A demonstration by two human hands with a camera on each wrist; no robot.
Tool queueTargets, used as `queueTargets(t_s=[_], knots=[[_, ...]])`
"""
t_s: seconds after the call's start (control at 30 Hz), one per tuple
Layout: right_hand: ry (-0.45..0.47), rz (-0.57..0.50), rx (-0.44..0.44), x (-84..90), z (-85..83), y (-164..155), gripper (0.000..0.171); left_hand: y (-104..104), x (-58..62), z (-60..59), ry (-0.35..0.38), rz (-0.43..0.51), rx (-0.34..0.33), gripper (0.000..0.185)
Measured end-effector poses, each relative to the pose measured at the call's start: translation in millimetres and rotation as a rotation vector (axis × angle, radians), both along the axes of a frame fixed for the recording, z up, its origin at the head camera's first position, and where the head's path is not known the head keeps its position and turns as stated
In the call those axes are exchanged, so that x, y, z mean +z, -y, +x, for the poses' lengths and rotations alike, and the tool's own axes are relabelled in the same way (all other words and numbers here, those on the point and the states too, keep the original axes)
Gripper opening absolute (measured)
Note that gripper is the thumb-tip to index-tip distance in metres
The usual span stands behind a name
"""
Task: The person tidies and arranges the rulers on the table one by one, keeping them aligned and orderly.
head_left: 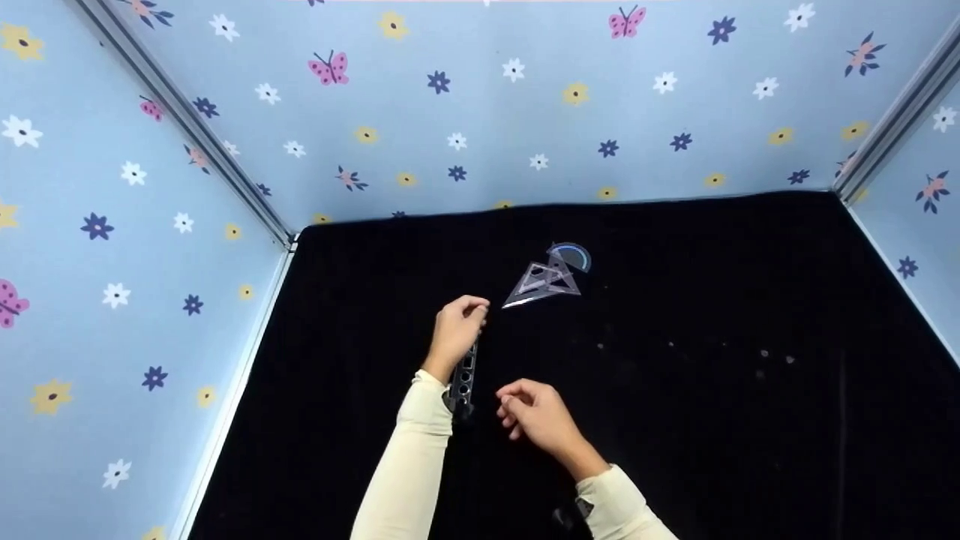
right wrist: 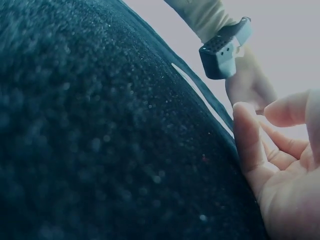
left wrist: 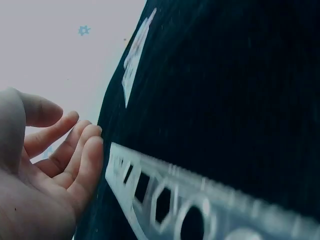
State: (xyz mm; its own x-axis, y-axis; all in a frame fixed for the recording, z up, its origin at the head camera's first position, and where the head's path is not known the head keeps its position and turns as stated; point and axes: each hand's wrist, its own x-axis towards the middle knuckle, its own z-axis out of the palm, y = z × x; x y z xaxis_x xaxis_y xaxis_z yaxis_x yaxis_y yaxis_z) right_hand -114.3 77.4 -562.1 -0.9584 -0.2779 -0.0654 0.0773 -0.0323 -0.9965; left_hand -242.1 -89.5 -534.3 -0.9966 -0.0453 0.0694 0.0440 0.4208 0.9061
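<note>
A clear stencil ruler with cut-out shapes lies on the black cloth, running alongside my left wrist. In the left wrist view, the cut-outs of the ruler show plainly. My left hand hovers by its far end, fingers loosely bent and holding nothing; the same hand has a gap between thumb and fingers. To the right of the ruler is my right hand, fingers relaxed and nothing in them. From the right wrist, the ruler shows as a thin pale strip beyond the right hand.
Two clear set squares lie overlapped farther back, right of my left hand. A clear protractor with a blue arc touches their upper corner in view. Flower-patterned panels wall in the black cloth at the back and sides.
</note>
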Motion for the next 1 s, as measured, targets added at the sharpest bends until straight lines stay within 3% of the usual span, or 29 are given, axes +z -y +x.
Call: queueTargets(t_s=[0.2,0.37,0.57,0.8,1.0], knots=[[0.019,0.037,0.011,1.6,-3.2,4.3,0.017,-11.2,-0.2,0.2,0.037,0.134,-0.028,0.018],[0.046,0.016,0.012,5.7,-5.0,4.5,0.018,-19.5,-1.8,0.1,0.048,0.189,-0.028,0.018],[0.043,0.017,-0.065,21.8,-9.0,-5.8,0.017,-28.7,-5.0,1.4,0.053,0.149,-0.025,0.018],[0.008,0.093,-0.181,26.4,-33.6,-28.0,0.016,-37.4,-9.5,-2.1,0.044,-0.004,-0.006,0.015],[-0.014,0.154,-0.214,29.8,-51.5,-42.9,0.012,-46.1,-7.0,-5.4,0.079,-0.087,0.025,0.02]])
